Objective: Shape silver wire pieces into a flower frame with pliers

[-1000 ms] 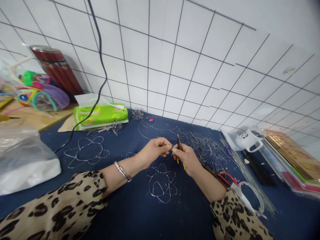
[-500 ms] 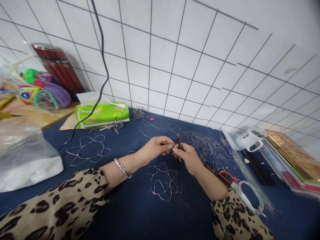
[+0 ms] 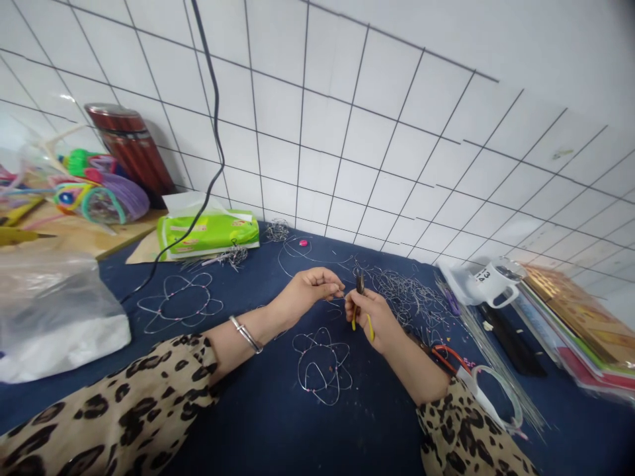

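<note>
My right hand [image 3: 371,314] is closed around pliers [image 3: 360,283] with dark jaws pointing up and yellow handles hanging below the palm. Left of it, my left hand [image 3: 317,285] pinches a thin wire [image 3: 338,303] between thumb and fingers, most of it hidden. A narrow gap separates the fingertips of both hands. On the blue cloth below them lies a flower-shaped wire piece [image 3: 323,363] with small pink beads. Another beaded wire flower [image 3: 181,304] rests further left, beyond my left forearm.
A tangle of wire scraps [image 3: 409,291] spreads behind my right hand. Orange-handled scissors [image 3: 449,354] and a wire coil [image 3: 516,403] lie beside my right forearm. A white mug [image 3: 491,284] stands at right. Green tissue pack [image 3: 211,235], black cable [image 3: 217,125] and plastic bag [image 3: 59,317] are left.
My hands have drawn slightly apart. The right hand has turned, so the pliers' yellow handles show more. The view has tilted a little.
</note>
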Tool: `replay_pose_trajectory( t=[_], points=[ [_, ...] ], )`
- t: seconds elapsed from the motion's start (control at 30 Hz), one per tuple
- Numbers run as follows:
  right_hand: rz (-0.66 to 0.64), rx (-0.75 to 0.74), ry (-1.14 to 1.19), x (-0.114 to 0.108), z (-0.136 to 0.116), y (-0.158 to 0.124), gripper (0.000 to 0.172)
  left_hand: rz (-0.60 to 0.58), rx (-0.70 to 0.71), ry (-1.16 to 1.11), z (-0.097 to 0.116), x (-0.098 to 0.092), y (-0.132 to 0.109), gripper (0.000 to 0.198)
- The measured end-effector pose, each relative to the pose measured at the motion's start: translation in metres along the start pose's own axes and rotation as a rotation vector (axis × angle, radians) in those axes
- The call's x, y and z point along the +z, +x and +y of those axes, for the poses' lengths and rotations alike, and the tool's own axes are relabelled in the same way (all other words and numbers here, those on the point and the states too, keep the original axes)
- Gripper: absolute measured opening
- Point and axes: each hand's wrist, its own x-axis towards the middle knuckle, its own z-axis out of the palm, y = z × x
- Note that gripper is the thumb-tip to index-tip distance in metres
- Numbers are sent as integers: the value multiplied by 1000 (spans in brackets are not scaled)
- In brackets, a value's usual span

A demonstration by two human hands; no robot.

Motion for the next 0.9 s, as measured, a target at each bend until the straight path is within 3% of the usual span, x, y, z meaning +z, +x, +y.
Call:
replay_pose_trajectory(
  t=[0.3,0.9],
  points=[
    [-52,9,-62,7,0,-5,25,-91,43,-44,4,1,-2,8],
    [69,-117,-223,8,0,-6,24,-22,-115,35,5,4,-5,28]
  ],
)
